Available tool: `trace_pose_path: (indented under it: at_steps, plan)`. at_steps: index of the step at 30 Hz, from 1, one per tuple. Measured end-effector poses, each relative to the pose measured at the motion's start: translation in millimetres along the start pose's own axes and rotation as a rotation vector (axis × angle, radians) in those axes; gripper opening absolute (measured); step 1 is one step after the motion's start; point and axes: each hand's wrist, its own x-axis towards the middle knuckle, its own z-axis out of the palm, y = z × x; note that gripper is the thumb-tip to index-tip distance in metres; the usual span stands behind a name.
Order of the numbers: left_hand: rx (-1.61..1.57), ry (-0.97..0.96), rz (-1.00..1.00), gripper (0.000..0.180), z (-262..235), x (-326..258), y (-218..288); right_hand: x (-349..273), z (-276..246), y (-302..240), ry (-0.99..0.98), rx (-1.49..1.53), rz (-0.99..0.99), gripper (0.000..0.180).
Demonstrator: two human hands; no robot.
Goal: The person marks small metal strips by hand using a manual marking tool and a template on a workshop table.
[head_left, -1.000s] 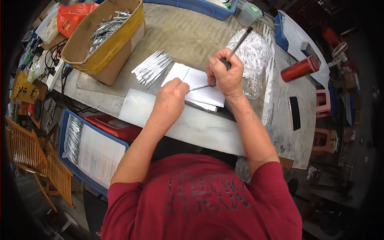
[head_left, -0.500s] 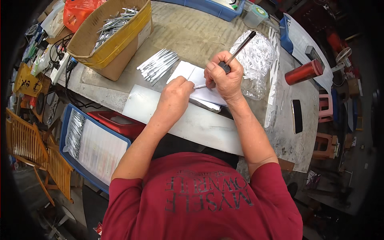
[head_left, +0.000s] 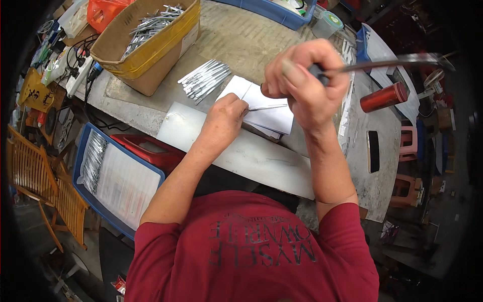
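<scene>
My left hand (head_left: 222,121) rests at the near edge of a stack of white paper (head_left: 269,123), its fingers pinched on one end of a slim silver metal piece (head_left: 269,107) that lies across the top sheet. My right hand (head_left: 312,83) is raised above the right side of the stack, closed round the black handle of a screwdriver. The screwdriver's dark shaft (head_left: 387,64) points right, smeared by motion. Left of the paper, several similar silver metal pieces (head_left: 205,80) lie side by side on the table.
A cardboard box (head_left: 151,70) with yellow tape holds many metal pieces at the far left. A pale board (head_left: 261,168) lies along the near table edge. On the right are a red canister (head_left: 382,98) and a phone (head_left: 373,151). A blue tray (head_left: 103,214) sits lower left.
My right hand has lifted off the paper and swung up and right with the screwdriver, whose shaft has tipped over to the right. My left hand keeps its place on the metal piece.
</scene>
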Motion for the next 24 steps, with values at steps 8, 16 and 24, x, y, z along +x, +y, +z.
trace_pose_path:
  at_steps: [8,16,24]
  plan:
    - [-0.071,0.031,0.009,0.004,7,5,5,-36,-10,70,0.092,-0.157,0.237,0.013]
    - [-0.034,0.066,0.011,0.003,3,-1,0,-12,0,24,0.036,-0.034,-0.026,0.009]
    - [-0.057,0.046,0.017,0.004,7,5,4,-39,-19,68,-0.027,-0.251,0.098,0.008]
